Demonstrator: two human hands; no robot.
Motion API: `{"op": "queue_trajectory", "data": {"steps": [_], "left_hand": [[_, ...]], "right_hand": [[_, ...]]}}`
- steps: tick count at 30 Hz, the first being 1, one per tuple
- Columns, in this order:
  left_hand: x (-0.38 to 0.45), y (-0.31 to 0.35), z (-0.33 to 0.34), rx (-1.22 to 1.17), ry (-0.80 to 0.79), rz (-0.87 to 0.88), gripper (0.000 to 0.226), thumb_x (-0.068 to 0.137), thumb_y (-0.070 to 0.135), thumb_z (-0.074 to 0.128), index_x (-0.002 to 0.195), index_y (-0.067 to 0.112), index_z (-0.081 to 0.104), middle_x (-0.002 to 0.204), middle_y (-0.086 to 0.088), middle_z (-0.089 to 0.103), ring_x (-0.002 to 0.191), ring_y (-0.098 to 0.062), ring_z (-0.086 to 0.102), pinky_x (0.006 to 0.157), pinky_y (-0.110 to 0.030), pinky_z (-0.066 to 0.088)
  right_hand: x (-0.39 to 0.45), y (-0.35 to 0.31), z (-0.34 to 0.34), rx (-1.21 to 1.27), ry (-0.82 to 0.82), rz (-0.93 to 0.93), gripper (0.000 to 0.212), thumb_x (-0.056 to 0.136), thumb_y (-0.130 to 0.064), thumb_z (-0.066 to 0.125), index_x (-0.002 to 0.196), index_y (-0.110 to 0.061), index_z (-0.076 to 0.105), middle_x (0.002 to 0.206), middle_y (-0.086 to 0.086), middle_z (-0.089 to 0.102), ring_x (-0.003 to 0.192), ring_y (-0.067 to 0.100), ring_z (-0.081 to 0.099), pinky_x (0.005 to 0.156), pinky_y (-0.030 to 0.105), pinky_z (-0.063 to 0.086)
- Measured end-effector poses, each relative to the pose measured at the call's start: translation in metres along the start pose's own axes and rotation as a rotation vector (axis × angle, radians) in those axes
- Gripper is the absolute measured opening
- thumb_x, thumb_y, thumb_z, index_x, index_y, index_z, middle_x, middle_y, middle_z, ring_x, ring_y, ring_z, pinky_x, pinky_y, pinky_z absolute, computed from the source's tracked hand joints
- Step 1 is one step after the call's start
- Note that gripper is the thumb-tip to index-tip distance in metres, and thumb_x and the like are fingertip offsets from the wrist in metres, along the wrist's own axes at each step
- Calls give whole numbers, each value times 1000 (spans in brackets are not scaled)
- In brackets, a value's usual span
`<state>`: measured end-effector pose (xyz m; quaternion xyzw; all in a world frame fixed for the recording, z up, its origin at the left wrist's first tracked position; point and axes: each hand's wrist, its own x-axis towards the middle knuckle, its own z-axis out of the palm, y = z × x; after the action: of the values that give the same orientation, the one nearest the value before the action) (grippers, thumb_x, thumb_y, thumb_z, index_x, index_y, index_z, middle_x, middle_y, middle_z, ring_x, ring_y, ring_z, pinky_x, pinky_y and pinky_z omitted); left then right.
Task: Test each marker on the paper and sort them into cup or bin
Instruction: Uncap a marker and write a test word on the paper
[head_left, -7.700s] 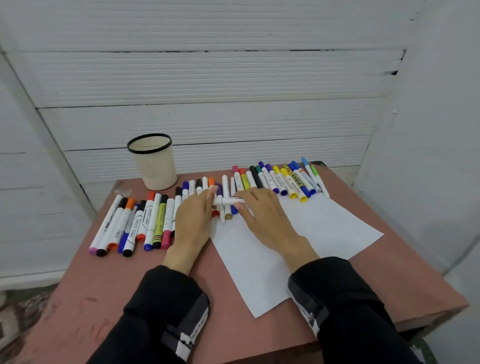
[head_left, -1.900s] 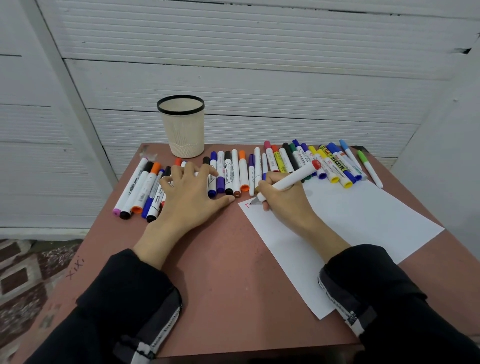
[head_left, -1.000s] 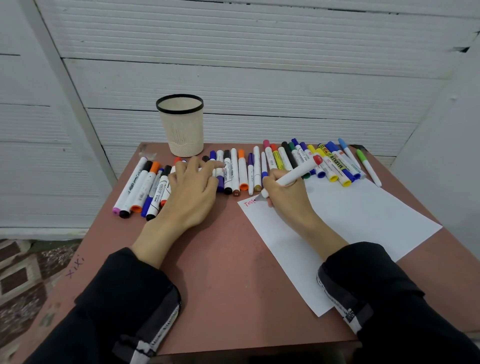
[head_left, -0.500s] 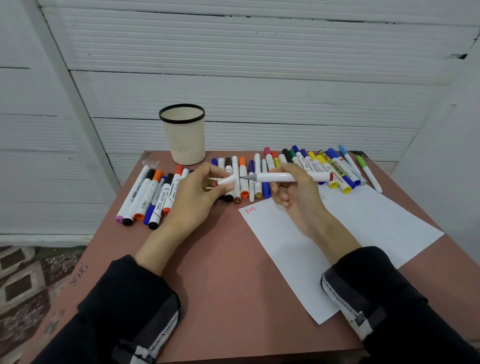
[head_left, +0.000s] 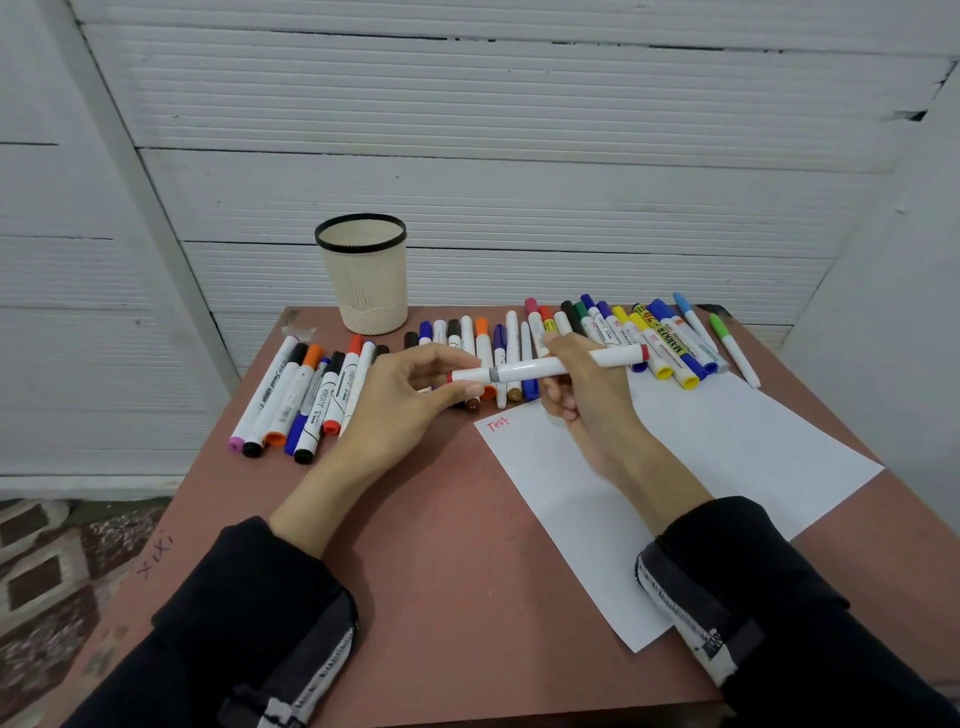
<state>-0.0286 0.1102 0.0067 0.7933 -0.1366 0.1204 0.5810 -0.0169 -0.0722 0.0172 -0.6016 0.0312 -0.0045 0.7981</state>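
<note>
A white marker with red ends (head_left: 524, 369) is held level above the table between both hands. My right hand (head_left: 587, 395) grips its barrel, and my left hand (head_left: 410, 400) pinches the cap on its left end. The cap sits against the barrel. Below them lies the white paper (head_left: 701, 467) with a small red word "Test" (head_left: 498, 423) near its top left corner. A cream cup with a black rim (head_left: 363, 280) stands at the back of the table. Several capped markers (head_left: 623, 338) lie in a row along the far edge.
A second group of markers (head_left: 306, 400) lies at the left of the reddish table (head_left: 441, 545). White panelled walls close in behind and to the right. Patterned floor (head_left: 47, 566) shows off the table's left edge. No bin is in view.
Earlier my right hand wrote red letters on the paper with the marker. It then lifted the marker level, and my left hand brought the cap onto its tip.
</note>
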Motion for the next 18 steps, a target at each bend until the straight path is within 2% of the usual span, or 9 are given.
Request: {"op": "queue_trajectory", "data": {"steps": [3,7,12,16,18], "left_hand": [[-3,3,5,113,36,45,16,85,15,71,99,22,73,94,11,71,94,-11,65,91,-29,51],[-9,9,12,262,85,141,21,92,17,62,112,17,69,93,13,68,88,-9,62,83,-25,50],[-7,7,15,342,79,247,22,95,15,57,114,14,68,88,9,63,81,-10,58,76,-22,47],[-7,5,14,299,99,206,20,93,15,59,112,13,68,88,20,61,82,-5,59,76,-16,46],[-8,6,14,247,110,166,19,92,16,62,110,15,69,88,16,65,83,-5,61,76,-17,48]], "right_hand": [[-1,1,2,47,-28,12,14,96,-12,54,83,-11,58,46,0,44,37,6,36,37,17,27],[-1,2,2,166,-76,40,19,96,-8,49,77,-10,50,45,1,37,38,8,28,38,19,20],[-1,3,3,235,-78,51,21,97,-7,48,77,-11,48,46,-1,34,38,7,29,39,18,20],[-2,7,5,217,-81,42,18,98,-10,49,80,-11,52,45,-1,34,39,7,29,39,19,21],[-2,8,4,201,-89,28,19,98,-13,51,80,-11,52,46,-1,35,40,8,28,40,19,21]]}}
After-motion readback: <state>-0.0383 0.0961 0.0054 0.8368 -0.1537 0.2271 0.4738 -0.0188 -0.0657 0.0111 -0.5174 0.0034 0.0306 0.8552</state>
